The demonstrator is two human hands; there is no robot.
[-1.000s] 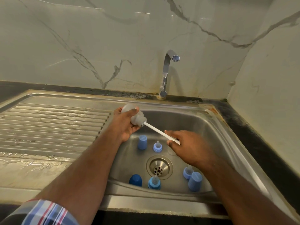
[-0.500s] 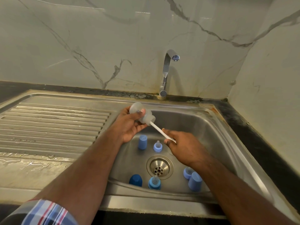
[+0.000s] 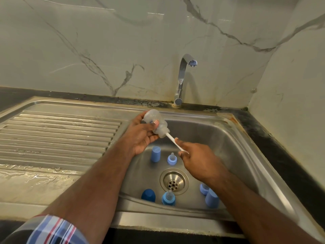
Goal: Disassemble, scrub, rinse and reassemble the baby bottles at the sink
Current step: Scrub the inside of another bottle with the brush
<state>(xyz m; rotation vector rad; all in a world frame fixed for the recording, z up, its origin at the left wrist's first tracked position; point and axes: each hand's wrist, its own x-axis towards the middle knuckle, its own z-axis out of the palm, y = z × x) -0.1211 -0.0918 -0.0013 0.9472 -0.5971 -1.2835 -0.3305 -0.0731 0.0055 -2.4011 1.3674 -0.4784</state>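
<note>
My left hand (image 3: 140,136) grips a clear baby bottle (image 3: 156,123) tilted over the sink's left rim, mouth pointing down to the right. A white brush handle (image 3: 173,140) sticks out of the bottle's mouth, and my right hand (image 3: 198,159) holds its outer end. The brush head is hidden inside the bottle. On the basin floor (image 3: 219,138) stand a light blue cap (image 3: 155,154), a blue collar with teat (image 3: 172,158), a dark blue cap (image 3: 148,195), another collar with teat (image 3: 168,198), and a cap (image 3: 212,199) beside a partly hidden collar (image 3: 204,188).
The drain strainer (image 3: 173,181) sits in the middle of the basin. A chrome tap (image 3: 182,80) rises behind the sink with no water running. A wet ribbed draining board (image 3: 56,138) lies to the left. Marble walls close in behind and on the right.
The bottle and my left hand shifted a little right and up, and my right hand moved closer to the bottle, pushing the brush handle further in.
</note>
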